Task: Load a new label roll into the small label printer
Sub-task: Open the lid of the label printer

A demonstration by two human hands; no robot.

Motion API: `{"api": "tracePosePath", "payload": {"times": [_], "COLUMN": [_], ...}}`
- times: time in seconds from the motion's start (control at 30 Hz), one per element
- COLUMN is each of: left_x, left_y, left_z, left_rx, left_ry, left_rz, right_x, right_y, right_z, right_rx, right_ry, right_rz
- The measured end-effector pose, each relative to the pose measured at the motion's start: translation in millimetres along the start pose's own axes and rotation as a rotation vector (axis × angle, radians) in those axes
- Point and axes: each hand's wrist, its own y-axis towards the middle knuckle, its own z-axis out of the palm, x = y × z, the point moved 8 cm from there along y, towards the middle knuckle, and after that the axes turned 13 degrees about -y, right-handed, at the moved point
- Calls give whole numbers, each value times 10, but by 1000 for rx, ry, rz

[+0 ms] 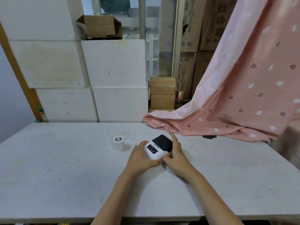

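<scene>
Both hands meet on a small label printer (158,148) near the middle of the white tabletop (65,176), toward its far edge. Left hand (142,157) wraps the printer's near left side, fingers curled against the white casing, apparently to keep the light device from sliding. Right hand (176,154) rests against the opposite side, its index finger (174,138) pointing straight out along the edge of the dark lid (163,142), its thumb tucked at the printer's near corner. That pose suggests a search for the catch or seam that frees the lid; whether the finger is pressing anything cannot be told from this angle. The lid looks shut, so by the look of things the loading has not begun.

The new label roll (118,142), 1 white cylinder standing on end with a dark round sticker on top, sits on the tabletop just left of the printer and slightly farther from the person. It lies clear of both hands, near the left hand's knuckles but not touching them, likely parked within easy reach for the moment the compartment opens.

A pink patterned cloth (227,111) spills onto the tabletop's far right corner, close behind the printer. White boxes (113,70) stand stacked beyond the far edge.
</scene>
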Motion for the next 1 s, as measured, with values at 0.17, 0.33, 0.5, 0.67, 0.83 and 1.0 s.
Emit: {"api": "tracePosePath", "payload": {"times": [0.17, 0.33, 0.5, 0.67, 0.83, 1.0], "left_x": [-36, -49, -46, -64, -82, -119], "left_y": [-12, -37, -66, -90, -134, -153], "left_z": [5, 4, 2, 12, -3, 13], "left_rx": [12, 27, 83, 107, 133, 145], "left_ry": [-1, -4, -3, -27, -68, -63], "left_rz": [3, -12, -17, -7, -29, -21], "right_x": [-7, -31, 22, 253, 383, 322], "right_y": [-20, -49, -4, 156, 388, 414], "right_z": [2, -28, -221, -386, -307, -429], "right_rx": [-3, 5, 253, 477, 500, 527], "right_ry": [-16, -22, -228, -625, -786, -679], "right_rz": [1, 36, 51, -58, -147, -79]}}
